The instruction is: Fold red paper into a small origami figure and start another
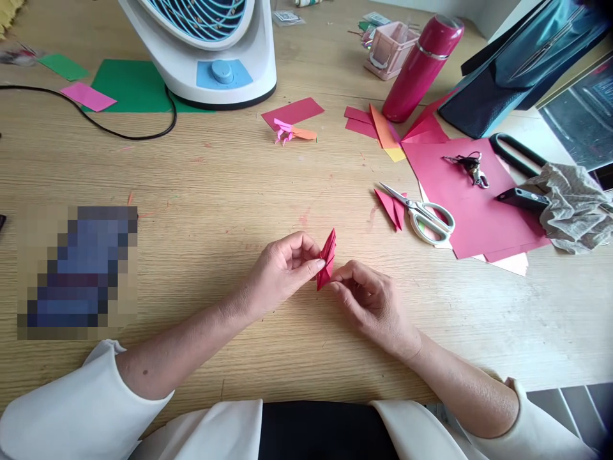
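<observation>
Between the thumb and fingers of my left hand [290, 265] is a small folded red paper piece [327, 259], held upright with pointed ends at top and bottom. My right hand [371, 303] is just to its right, thumb and index finger pinched together close to the lower edge. Whether those fingertips grip a paper edge is too small to make out. Another folded red paper piece [393, 207] lies on the table to the right, partly under the scissors [426, 217] with white handles. Farther back rests a small pink and orange paper figure [294, 131].
A white fan [230, 70] stands at the back on a green sheet [119, 83]. To the right are a red bottle [421, 70], red paper sheets [460, 211], keys [472, 167], a crumpled grey cloth [577, 204] and a blue bag [522, 64]. A blurred-out dark object [83, 268] lies left.
</observation>
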`<act>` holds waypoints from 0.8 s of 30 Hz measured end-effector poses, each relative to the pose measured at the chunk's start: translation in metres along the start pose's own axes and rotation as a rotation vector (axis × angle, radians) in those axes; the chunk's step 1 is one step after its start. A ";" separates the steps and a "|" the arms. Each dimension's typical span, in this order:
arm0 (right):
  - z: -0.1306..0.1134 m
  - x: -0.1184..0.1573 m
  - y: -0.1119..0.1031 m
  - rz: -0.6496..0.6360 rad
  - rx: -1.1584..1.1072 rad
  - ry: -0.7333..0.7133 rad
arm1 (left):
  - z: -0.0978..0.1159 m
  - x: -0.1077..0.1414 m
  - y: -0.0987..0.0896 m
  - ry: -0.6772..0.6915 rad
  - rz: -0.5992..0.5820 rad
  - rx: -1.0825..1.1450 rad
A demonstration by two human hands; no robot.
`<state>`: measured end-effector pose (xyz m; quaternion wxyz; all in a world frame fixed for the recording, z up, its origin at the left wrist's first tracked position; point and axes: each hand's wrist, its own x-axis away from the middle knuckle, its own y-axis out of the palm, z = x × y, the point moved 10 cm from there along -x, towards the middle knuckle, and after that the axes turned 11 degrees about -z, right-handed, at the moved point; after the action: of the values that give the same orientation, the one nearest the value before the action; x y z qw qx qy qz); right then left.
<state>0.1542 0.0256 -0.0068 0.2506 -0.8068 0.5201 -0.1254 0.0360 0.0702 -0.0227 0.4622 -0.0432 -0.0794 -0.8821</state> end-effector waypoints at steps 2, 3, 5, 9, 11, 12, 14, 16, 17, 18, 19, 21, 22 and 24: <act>-0.012 0.003 -0.006 0.034 0.144 -0.134 | -0.003 0.000 -0.004 -0.018 0.015 -0.048; -0.019 0.005 -0.008 0.057 0.247 -0.206 | -0.007 0.000 -0.004 -0.048 -0.001 -0.061; -0.030 0.011 -0.008 0.081 0.489 -0.329 | -0.017 0.000 0.001 -0.123 -0.073 -0.058; -0.045 0.022 0.002 0.065 0.810 -0.519 | -0.024 0.003 0.010 -0.167 -0.168 -0.169; -0.051 0.027 0.009 0.024 0.846 -0.596 | -0.019 0.004 0.011 -0.139 -0.160 -0.264; -0.054 0.028 0.012 0.003 0.856 -0.625 | -0.017 0.005 0.012 -0.126 -0.154 -0.304; -0.058 0.030 0.017 -0.024 0.876 -0.664 | -0.011 0.007 0.013 -0.099 -0.141 -0.386; -0.061 0.032 0.022 -0.040 0.904 -0.686 | -0.006 0.009 0.015 -0.066 -0.130 -0.510; -0.062 0.032 0.024 -0.049 0.917 -0.691 | -0.002 0.010 0.016 -0.041 -0.126 -0.584; -0.062 0.032 0.027 -0.060 0.928 -0.692 | 0.001 0.010 0.018 -0.012 -0.120 -0.658; -0.061 0.032 0.029 -0.071 0.932 -0.688 | 0.004 0.011 0.020 0.019 -0.115 -0.731; -0.056 0.029 0.032 -0.102 0.917 -0.644 | 0.008 0.011 0.023 0.084 -0.111 -0.854; -0.052 0.027 0.032 -0.119 0.893 -0.607 | 0.008 0.012 0.025 0.109 -0.112 -0.894; -0.043 0.022 0.032 -0.144 0.827 -0.521 | 0.009 0.013 0.025 0.154 -0.110 -0.925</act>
<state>0.1193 -0.0169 0.0109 0.6622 -0.6781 0.2899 -0.1324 0.0496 0.0471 -0.0093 0.3516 -0.1749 0.3544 -0.8486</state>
